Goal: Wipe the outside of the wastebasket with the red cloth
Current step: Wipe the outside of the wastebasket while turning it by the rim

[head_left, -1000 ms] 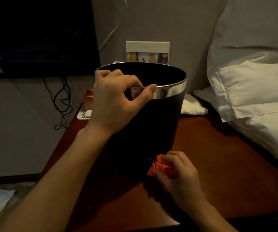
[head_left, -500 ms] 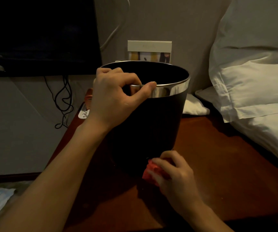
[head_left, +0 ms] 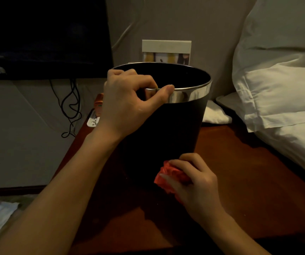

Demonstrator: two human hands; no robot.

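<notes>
- The brown wooden table (head_left: pixel 239 162) is being taken up along its right edge by white pillows (head_left: pixel 280 89), which are being piled against the wall.
- A dark screen (head_left: pixel 43 34) is being shown beyond the table's left edge, with black cables (head_left: pixel 70 107) being left hanging beneath it.
- The black wastebasket (head_left: pixel 166 129) with its silver rim band is being kept upright on the middle of the table, nearer the far edge.
- The left hand (head_left: pixel 127 103) is being used to grip the wastebasket's near-left rim, the fingers being curled over into the inside and the thumb being pressed along the silver band outside.
- The right hand (head_left: pixel 197 184) is being kept closed around the red cloth (head_left: pixel 170 175), which is being bunched and pressed against the lower outside wall of the wastebasket, just above the table.
- A pale card (head_left: pixel 166 52) is being stood behind the wastebasket at the far edge.
- A white power strip (head_left: pixel 92 120) and an orange item (head_left: pixel 98 103) are being partly hidden at the table's far-left corner.
- 1 crumpled white tissue (head_left: pixel 2 214) is being left on the floor.
</notes>
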